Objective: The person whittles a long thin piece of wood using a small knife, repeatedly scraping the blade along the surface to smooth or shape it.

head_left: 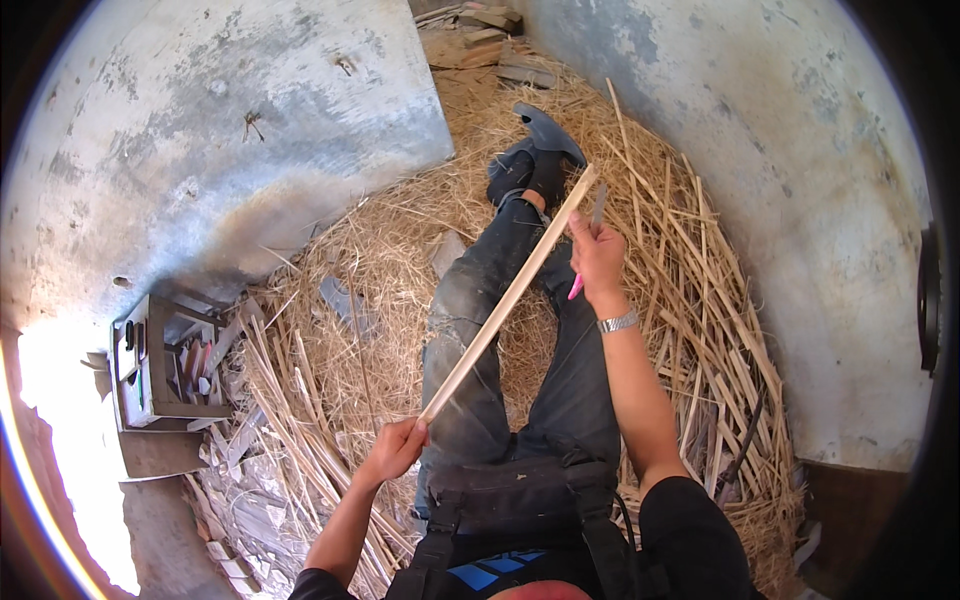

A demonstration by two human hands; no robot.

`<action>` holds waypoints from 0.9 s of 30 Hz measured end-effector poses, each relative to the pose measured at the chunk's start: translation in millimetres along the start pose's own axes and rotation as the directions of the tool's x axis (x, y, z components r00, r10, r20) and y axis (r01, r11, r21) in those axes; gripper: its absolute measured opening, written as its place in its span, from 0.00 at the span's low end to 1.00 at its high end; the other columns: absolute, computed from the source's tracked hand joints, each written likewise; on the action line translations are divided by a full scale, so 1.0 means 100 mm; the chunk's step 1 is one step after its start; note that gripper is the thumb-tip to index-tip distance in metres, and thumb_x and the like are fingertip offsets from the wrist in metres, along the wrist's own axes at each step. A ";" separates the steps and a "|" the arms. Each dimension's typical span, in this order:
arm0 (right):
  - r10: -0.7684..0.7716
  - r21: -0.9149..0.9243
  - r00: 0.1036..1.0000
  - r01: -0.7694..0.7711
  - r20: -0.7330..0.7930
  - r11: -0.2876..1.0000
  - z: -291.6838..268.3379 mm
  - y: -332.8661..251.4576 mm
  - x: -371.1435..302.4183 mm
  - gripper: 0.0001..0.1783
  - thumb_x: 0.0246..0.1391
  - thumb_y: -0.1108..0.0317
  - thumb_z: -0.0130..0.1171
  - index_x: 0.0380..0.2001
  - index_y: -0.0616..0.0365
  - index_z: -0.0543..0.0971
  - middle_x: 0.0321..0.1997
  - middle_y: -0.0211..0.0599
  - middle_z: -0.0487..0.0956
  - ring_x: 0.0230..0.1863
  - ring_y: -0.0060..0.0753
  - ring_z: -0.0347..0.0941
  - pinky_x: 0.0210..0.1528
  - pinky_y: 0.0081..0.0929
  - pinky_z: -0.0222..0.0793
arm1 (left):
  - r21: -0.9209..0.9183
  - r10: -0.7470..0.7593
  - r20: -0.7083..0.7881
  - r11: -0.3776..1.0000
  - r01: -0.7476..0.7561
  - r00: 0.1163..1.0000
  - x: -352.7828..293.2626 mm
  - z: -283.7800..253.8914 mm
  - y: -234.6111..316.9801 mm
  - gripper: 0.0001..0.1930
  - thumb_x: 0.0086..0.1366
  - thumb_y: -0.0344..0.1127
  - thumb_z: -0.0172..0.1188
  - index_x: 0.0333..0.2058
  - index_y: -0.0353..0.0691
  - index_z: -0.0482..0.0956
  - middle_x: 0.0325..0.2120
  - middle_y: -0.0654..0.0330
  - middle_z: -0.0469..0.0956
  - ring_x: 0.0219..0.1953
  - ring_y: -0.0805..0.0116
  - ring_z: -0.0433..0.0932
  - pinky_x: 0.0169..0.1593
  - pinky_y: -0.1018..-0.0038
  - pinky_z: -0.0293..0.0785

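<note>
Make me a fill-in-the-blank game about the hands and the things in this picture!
1. The left hand grips a long, pale wooden strip that slants over two outstretched, dark-trousered ____.
2. The right hand holds a knife with a grey metal blade and a handle coloured ____.
3. A silver metal band goes around the person's ____ wrist.

Missing words: legs; pink; right.

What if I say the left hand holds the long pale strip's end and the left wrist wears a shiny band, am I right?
Not quite: the head view shows the shiny band on the right wrist. The left hand does hold the long pale strip's end.
</note>
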State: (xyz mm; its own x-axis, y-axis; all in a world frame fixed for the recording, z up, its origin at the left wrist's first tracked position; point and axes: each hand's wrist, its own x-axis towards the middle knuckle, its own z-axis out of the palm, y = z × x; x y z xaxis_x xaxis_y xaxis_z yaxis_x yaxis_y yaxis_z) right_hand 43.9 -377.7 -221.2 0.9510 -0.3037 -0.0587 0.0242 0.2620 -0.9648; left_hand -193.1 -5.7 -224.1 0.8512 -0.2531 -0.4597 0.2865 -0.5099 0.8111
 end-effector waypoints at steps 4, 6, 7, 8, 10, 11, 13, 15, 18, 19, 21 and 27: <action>-0.050 -0.004 0.998 0.050 -0.032 0.999 -0.10 -0.15 0.13 0.19 0.65 0.56 0.69 0.25 0.56 0.78 0.14 0.17 0.67 0.12 0.11 0.59 0.15 0.17 0.52 | 0.070 0.032 -0.045 0.997 -0.029 0.998 -0.11 -0.04 -0.09 0.24 0.81 0.48 0.49 0.31 0.36 0.80 0.14 0.64 0.72 0.18 0.76 0.71 0.25 0.72 0.68; -0.123 -0.176 0.992 0.119 -0.012 0.977 -0.13 -0.11 0.13 0.20 0.62 0.54 0.72 0.24 0.56 0.79 0.14 0.17 0.67 0.13 0.12 0.58 0.17 0.19 0.51 | 0.114 0.065 -0.092 0.992 -0.054 0.994 -0.11 -0.02 -0.10 0.21 0.80 0.46 0.52 0.33 0.36 0.82 0.14 0.62 0.73 0.18 0.74 0.74 0.25 0.70 0.69; -0.179 -0.297 0.983 0.185 0.049 0.937 -0.09 -0.11 0.07 0.21 0.61 0.54 0.72 0.23 0.55 0.79 0.14 0.18 0.67 0.14 0.12 0.56 0.17 0.20 0.50 | 0.144 0.084 -0.129 0.987 -0.065 0.988 -0.11 -0.01 -0.07 0.19 0.79 0.45 0.54 0.35 0.36 0.82 0.13 0.60 0.73 0.18 0.72 0.75 0.25 0.69 0.70; -0.226 -0.408 0.967 0.254 0.116 0.877 -0.05 -0.10 0.01 0.21 0.61 0.53 0.73 0.22 0.55 0.79 0.15 0.18 0.66 0.14 0.13 0.55 0.18 0.21 0.49 | 0.175 0.103 -0.164 0.982 -0.074 0.981 -0.11 0.02 -0.03 0.17 0.78 0.44 0.56 0.37 0.36 0.83 0.13 0.59 0.73 0.18 0.70 0.76 0.25 0.68 0.71; -0.153 -0.499 0.977 0.207 0.146 0.841 0.13 -0.19 -0.21 0.26 0.57 0.49 0.75 0.18 0.54 0.77 0.15 0.19 0.68 0.15 0.13 0.57 0.19 0.23 0.51 | 0.175 0.100 -0.241 0.983 -0.058 0.965 -0.11 0.08 0.06 0.13 0.76 0.41 0.59 0.43 0.37 0.85 0.14 0.56 0.75 0.18 0.68 0.79 0.26 0.66 0.72; -0.120 -0.543 0.980 0.187 0.156 0.819 0.20 -0.26 -0.31 0.28 0.56 0.47 0.76 0.16 0.54 0.76 0.15 0.20 0.68 0.16 0.14 0.58 0.20 0.23 0.52 | 0.177 0.103 -0.279 0.983 -0.054 0.955 -0.10 0.10 0.10 0.12 0.75 0.39 0.61 0.46 0.37 0.86 0.15 0.54 0.75 0.19 0.66 0.80 0.26 0.66 0.73; -0.091 -0.525 0.981 0.171 0.174 0.834 0.18 -0.17 -0.37 0.30 0.54 0.44 0.76 0.16 0.55 0.75 0.14 0.21 0.68 0.17 0.14 0.59 0.21 0.24 0.54 | 0.224 0.135 -0.320 0.972 -0.064 0.938 -0.05 0.13 0.12 0.13 0.73 0.38 0.62 0.50 0.39 0.85 0.18 0.51 0.79 0.21 0.61 0.83 0.27 0.65 0.75; -0.104 -0.544 0.974 0.199 0.201 0.815 0.13 0.00 -0.40 0.28 0.58 0.45 0.73 0.21 0.60 0.82 0.12 0.21 0.67 0.15 0.16 0.61 0.19 0.26 0.54 | 0.276 0.169 -0.360 0.959 -0.069 0.918 -0.02 0.16 0.15 0.14 0.72 0.37 0.64 0.53 0.40 0.85 0.20 0.48 0.81 0.22 0.56 0.84 0.28 0.64 0.76; -0.156 -0.571 0.949 0.291 0.274 0.767 0.02 0.13 -0.36 0.28 0.61 0.46 0.70 0.20 0.61 0.81 0.11 0.22 0.68 0.16 0.18 0.62 0.20 0.29 0.56 | 0.344 0.242 -0.413 0.934 -0.095 0.878 -0.02 0.20 0.20 0.15 0.70 0.36 0.65 0.53 0.41 0.85 0.25 0.45 0.83 0.25 0.50 0.85 0.29 0.62 0.78; -0.150 -0.566 0.949 0.287 0.276 0.773 0.04 0.12 -0.38 0.28 0.62 0.47 0.70 0.20 0.61 0.80 0.12 0.23 0.68 0.16 0.18 0.62 0.21 0.30 0.57 | 0.358 0.272 -0.433 0.927 -0.113 0.859 -0.03 0.21 0.17 0.15 0.69 0.36 0.65 0.52 0.41 0.86 0.26 0.44 0.83 0.26 0.49 0.85 0.30 0.61 0.78; -0.139 -0.555 0.950 0.277 0.279 0.784 0.07 0.10 -0.45 0.27 0.63 0.50 0.69 0.19 0.60 0.79 0.13 0.25 0.70 0.17 0.19 0.63 0.21 0.30 0.58 | 0.386 0.310 -0.464 0.914 -0.126 0.830 -0.04 0.22 0.14 0.15 0.68 0.35 0.66 0.52 0.41 0.86 0.28 0.43 0.84 0.27 0.48 0.85 0.30 0.60 0.78; -0.102 -0.397 0.979 0.166 0.177 0.903 -0.16 0.22 -0.45 0.18 0.62 0.58 0.70 0.25 0.61 0.83 0.17 0.23 0.71 0.19 0.15 0.63 0.23 0.25 0.58 | 0.431 0.271 -0.475 0.901 -0.047 0.837 0.01 0.24 0.24 0.15 0.68 0.35 0.66 0.51 0.40 0.86 0.28 0.45 0.84 0.26 0.49 0.85 0.31 0.60 0.78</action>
State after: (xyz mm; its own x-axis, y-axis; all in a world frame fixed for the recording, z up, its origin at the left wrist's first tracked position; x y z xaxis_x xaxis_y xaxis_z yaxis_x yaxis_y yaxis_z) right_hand -3.1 -372.9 -243.5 0.9830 -0.1618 0.0863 0.0570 -0.1775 -0.9825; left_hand -195.6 -38.4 -214.1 0.9991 0.0410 0.0065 0.0291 -0.8019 0.5967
